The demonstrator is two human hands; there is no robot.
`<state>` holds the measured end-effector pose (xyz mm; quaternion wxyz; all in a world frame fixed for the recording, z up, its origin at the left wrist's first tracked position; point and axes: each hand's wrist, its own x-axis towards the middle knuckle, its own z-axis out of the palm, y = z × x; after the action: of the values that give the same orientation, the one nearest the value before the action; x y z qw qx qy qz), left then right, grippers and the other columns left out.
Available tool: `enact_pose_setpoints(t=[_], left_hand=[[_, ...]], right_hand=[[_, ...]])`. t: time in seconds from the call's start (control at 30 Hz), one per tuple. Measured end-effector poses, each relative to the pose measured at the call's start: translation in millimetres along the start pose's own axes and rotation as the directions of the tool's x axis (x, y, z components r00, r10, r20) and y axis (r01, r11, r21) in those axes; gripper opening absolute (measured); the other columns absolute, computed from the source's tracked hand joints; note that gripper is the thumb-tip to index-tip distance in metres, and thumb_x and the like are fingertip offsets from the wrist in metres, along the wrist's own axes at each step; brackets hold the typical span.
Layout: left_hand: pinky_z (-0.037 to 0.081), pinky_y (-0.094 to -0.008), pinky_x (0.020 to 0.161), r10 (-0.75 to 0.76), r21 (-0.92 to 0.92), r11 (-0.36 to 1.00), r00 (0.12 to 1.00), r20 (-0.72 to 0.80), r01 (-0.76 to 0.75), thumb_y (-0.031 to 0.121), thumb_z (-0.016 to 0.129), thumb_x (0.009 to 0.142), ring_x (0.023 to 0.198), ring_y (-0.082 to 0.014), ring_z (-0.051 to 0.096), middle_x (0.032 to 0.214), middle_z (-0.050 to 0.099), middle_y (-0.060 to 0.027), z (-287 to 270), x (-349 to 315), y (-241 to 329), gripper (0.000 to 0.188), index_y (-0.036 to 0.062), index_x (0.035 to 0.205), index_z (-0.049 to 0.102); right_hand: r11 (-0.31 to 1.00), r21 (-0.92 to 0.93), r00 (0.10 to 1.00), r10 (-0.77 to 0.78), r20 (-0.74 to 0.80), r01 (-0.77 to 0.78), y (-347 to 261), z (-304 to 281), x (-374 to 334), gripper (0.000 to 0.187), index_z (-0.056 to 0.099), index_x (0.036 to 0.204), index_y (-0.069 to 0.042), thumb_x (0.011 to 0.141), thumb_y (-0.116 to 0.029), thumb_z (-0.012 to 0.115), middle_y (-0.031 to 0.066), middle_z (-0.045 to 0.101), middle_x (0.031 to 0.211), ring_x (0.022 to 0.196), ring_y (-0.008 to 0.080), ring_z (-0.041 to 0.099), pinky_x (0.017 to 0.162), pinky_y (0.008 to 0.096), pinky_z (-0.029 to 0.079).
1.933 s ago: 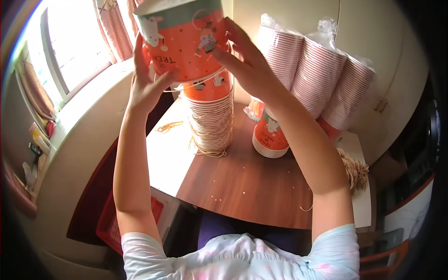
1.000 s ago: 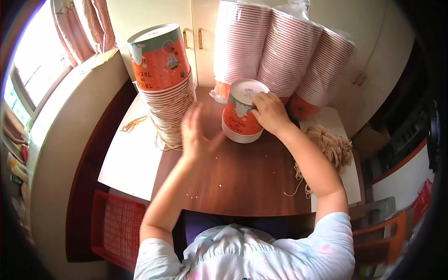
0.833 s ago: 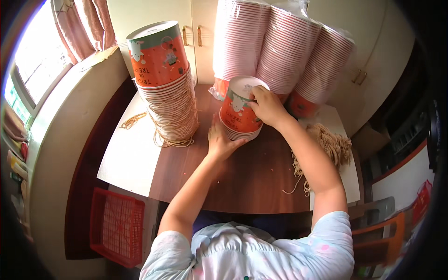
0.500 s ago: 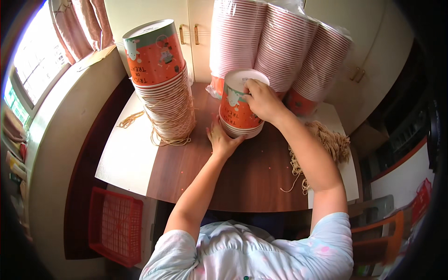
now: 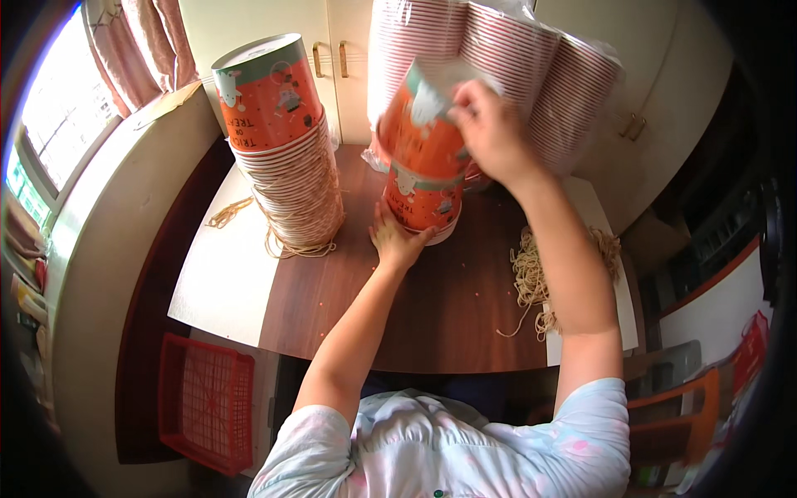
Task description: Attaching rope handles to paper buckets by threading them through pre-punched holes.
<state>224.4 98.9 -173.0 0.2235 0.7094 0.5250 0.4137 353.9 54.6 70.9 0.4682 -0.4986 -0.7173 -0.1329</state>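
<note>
My right hand (image 5: pixel 498 137) pinches the rim of an upside-down orange paper bucket (image 5: pixel 419 137), slightly blurred and tilted. It is raised partway off a short nested stack of the same paper buckets (image 5: pixel 422 206) on the table. Round the base of that stack, my left hand (image 5: pixel 398 241) is closed, thumb on the near side and fingers on the left. A taller inverted stack of buckets (image 5: pixel 290 187) stands to the left, its many rims hung with beige cord.
Plastic-wrapped bucket stacks (image 5: pixel 498 58) stand at the back of the table (image 5: pixel 332 307). Tangled beige cord (image 5: pixel 529 270) lies at the right, partly behind my forearm. A red plastic basket (image 5: pixel 206 402) sits below the left edge. An orange-framed chair (image 5: pixel 681 415) stands at lower right.
My right hand has moved up and slightly right, lifting the top paper bucket, so another bucket now shows beneath. My left hand has stayed at the stack's base.
</note>
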Motion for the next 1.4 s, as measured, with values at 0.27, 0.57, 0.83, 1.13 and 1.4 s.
enact_pose_setpoints(t=[0.27, 0.57, 0.83, 1.13, 1.4], left_hand=[[0.038, -0.0396, 0.102, -0.064, -0.61, 0.792, 0.996, -0.056, 0.016, 0.028, 0.07, 0.084, 0.12, -0.0315, 0.05, 0.133, 0.046, -0.0218, -29.9, 7.8, 5.7, 0.07, -0.004, 0.136, 0.037], [0.046, -0.0259, 0.089, 0.116, -0.62, 0.741, 0.861, 0.495, 0.256, -0.003, 0.054, 0.084, 0.104, -0.0127, 0.058, 0.114, 0.062, -0.0102, -172.0, -41.3, 53.2, 0.046, -0.0073, 0.13, 0.046], [0.048, -0.024, 0.075, -0.006, -0.27, 0.957, 0.937, 0.348, 0.107, 0.001, 0.046, 0.076, 0.08, -0.0145, 0.062, 0.104, 0.065, -0.0153, -198.9, -60.8, 31.6, 0.055, -0.0043, 0.13, 0.048], [0.051, -0.0357, 0.077, 0.035, 0.022, 0.999, 0.976, 0.214, -0.04, 0.005, 0.053, 0.079, 0.088, -0.0243, 0.062, 0.106, 0.061, -0.0174, -196.8, -91.0, 48.0, 0.05, 0.0009, 0.128, 0.049], [0.051, -0.0316, 0.057, 0.65, -0.35, 0.751, 0.721, 0.24, -0.561, -0.005, 0.072, 0.07, 0.067, -0.0246, 0.063, 0.083, 0.063, -0.0122, -206.2, -144.9, 107.1, 0.028, -0.0029, 0.098, 0.065]], right_hand=[[0.286, 0.932, 0.752, 0.659, -0.022, -0.223, 11.7, -85.5, -97.0, 0.02, 0.058, 0.108, -0.003, 0.094, -0.016, 0.056, 0.006, 0.063, 0.105, 0.097, 0.0141, 0.06, 0.08, 0.0285, 0.05], [-0.573, 0.649, 0.3, 0.588, 0.751, -0.501, -18.5, 20.1, -261.9, 0.032, 0.054, 0.116, -0.001, 0.092, -0.021, 0.057, 0.0137, 0.063, 0.109, 0.094, 0.0267, 0.065, 0.082, 0.0404, 0.056], [0.824, -0.058, 0.63, 0.473, 0.616, -0.563, 2.3, -61.3, -231.9, 0.017, 0.066, 0.094, -0.003, 0.079, -0.011, 0.068, 0.0112, 0.064, 0.087, 0.083, 0.0218, 0.064, 0.073, 0.0319, 0.05], [0.945, -0.324, 0.588, 0.285, 0.757, -0.041, 5.6, -59.2, -284.8, 0.013, 0.062, 0.074, -0.008, 0.067, -0.018, 0.067, 0.0084, 0.057, 0.086, 0.087, 0.0272, 0.054, 0.081, 0.0395, 0.041], [0.737, 0.462, 0.776, 0.135, 0.616, -0.494, -52.5, -60.3, -242.9, 0.011, 0.057, 0.075, -0.003, 0.071, 0.003, 0.065, 0.0088, 0.066, 0.086, 0.076, 0.0191, 0.065, 0.069, 0.0291, 0.052]])
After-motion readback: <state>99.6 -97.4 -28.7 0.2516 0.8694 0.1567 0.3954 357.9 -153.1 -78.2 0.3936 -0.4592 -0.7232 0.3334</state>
